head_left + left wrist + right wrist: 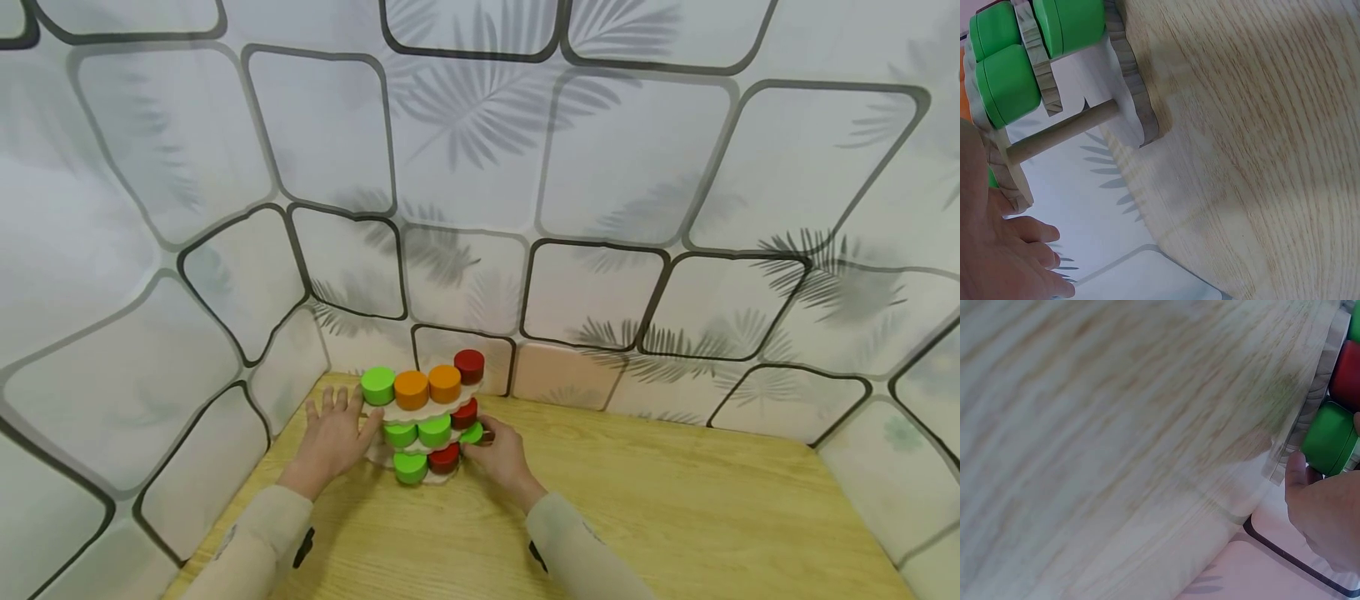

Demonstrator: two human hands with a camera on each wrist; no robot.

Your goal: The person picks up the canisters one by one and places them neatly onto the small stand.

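Observation:
A tiered wooden stand [431,410] with scalloped shelves and round posts carries several short round tins. On its top shelf are a green tin [378,385], two orange tins [411,390] and a red tin [469,366]. Green and red tins sit on the lower shelves. My left hand [335,433], fingers spread and fairly straight, touches the left edge of the top shelf. At the stand's right side, my right hand [501,454] pinches a green tin [1329,437] between thumb and fingers, close by a red tin [1346,375]. Part of that grip is hidden.
The stand is on a pale wood-grain table [675,508], near its back left corner. Patterned panels [600,292] with dark outlines and leaf prints rise behind the table and along both sides.

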